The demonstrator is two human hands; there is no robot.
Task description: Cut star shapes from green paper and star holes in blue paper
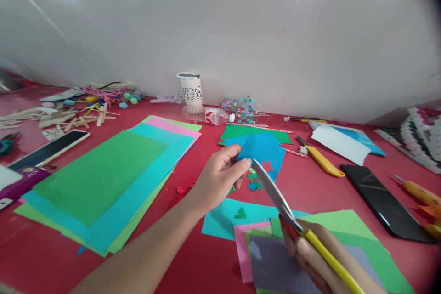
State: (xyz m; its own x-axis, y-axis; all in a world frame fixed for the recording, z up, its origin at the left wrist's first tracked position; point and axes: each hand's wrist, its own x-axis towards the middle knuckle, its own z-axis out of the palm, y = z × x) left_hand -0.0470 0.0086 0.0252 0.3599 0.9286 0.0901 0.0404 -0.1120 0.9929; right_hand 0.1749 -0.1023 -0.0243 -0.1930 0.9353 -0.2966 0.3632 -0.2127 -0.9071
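A long white wall (220, 41) stands at the back, beyond the left grip (220, 172) and the right grip (317, 264). The red worktop (184, 161) spreads out under them. To the left of the left grip lies a wide paper pile (103, 174), with a green sheet on top and bright blue, pink and lime peeking out. Under and around the right grip are some loose sheets (282, 262) in purple, pink and green. The right grip is wrapped around the yellow handle of the scissors (284, 206), and the blades point up toward the left grip. A black phone (386, 202) lies to the right of the right grip. The left grip is pinching a small blue sheet (260, 144) between thumb and fingers. The scissor tips are right by the left thumb, but it is hard to tell if they touch the paper. Past the left grip, a white cup (192, 89) stands near the wall. Up and to the right of the right grip is a yellow box cutter (324, 160). Little paper stars (255, 184) lie just beside the left grip.
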